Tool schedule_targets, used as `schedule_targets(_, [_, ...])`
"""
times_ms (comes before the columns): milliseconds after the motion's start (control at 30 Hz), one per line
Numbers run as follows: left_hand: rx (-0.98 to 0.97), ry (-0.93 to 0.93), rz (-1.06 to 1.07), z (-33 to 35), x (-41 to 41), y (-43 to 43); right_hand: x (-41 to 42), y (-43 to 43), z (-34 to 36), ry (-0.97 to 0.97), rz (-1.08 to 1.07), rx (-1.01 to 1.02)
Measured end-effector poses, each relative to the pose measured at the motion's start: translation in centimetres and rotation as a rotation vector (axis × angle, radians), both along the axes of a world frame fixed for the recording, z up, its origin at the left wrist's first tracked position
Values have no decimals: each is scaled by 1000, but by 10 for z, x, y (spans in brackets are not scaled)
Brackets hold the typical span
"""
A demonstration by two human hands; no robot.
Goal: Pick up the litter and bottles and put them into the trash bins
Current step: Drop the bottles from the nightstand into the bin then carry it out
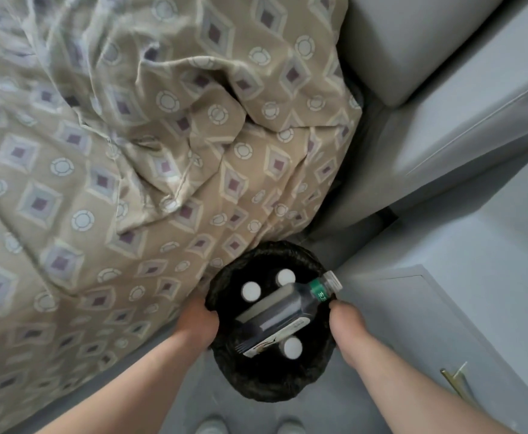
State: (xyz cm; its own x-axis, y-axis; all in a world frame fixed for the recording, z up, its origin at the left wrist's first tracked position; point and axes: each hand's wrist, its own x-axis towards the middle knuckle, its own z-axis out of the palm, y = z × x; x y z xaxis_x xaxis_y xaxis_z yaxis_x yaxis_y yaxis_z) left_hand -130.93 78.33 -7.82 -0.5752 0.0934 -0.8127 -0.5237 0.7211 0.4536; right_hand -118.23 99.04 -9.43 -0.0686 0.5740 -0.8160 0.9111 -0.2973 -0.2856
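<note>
Two hands grip the bin [272,386] at its rim. My left hand [198,321] holds the rim at 9 o'clock, and my right hand [345,321] holds it at 3 o'clock. Fingers on both hands curl over the liner edge and close on it; the fingertips are hidden inside the rim, so I cannot tell their exact spread.

The bin is round, lined with a black bag, and stands on the grey floor [491,245], at 6 o'clock in my view. Its far edge touches the bedspread [99,151], which fills the view from 9 to 12 o'clock.

Contents of the bin:
- One bottle [290,308] lies on top, tilted, with a green label band. Its neck and clear cap point to 2 o'clock and project past the rim, just beside my right hand.
- Three white caps [251,291] show around the bottle: two at 11 o'clock, one at 5 o'clock.
- One fork [240,348] and a white wrapper [265,346] lie under the bottle base at 6 o'clock.

Grey furniture [444,104] stands at 1 to 2 o'clock. A grey cabinet door [413,324] with a brass handle [453,383] sits at 4 o'clock. Two shoe tips [212,426] show at the bottom edge.
</note>
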Motion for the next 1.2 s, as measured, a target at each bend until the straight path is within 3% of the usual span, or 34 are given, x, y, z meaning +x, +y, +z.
schedule_targets(233, [55, -50, 138, 24, 2, -9, 5, 0, 28, 127, 69, 51])
schedule_targets(467, [132, -75, 174, 99, 8, -25, 7, -2, 100, 211, 90, 73])
schedule_targets(767, [274, -84, 163, 263, 28, -41, 14, 4, 283, 275, 144, 94])
schedule_targets(1000, [335, -28, 292, 395, 39, -63, 4, -4, 425, 426, 220, 87])
schedule_targets(1200, [336, 151, 426, 503, 53, -95, -8, -35, 525, 538, 317, 142])
